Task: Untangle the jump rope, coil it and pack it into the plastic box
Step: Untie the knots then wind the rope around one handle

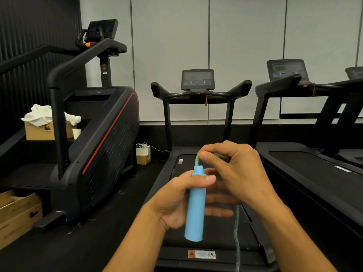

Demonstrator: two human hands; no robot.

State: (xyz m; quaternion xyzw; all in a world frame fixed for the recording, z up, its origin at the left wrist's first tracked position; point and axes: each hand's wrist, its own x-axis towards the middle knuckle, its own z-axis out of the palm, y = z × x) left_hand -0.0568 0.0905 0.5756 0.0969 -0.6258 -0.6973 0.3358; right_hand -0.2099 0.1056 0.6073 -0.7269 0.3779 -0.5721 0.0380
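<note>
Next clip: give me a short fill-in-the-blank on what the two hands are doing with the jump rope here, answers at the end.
1. The left hand grips the jump rope's light ____ handle.
2. The right hand pinches the braided rope just ____ the handle's top end.
3. Below the right hand, the rope hangs down over the ____ belt.
4. A white cloth lies on a ____ box at the left.

Answers: blue; above; treadmill; cardboard
</note>
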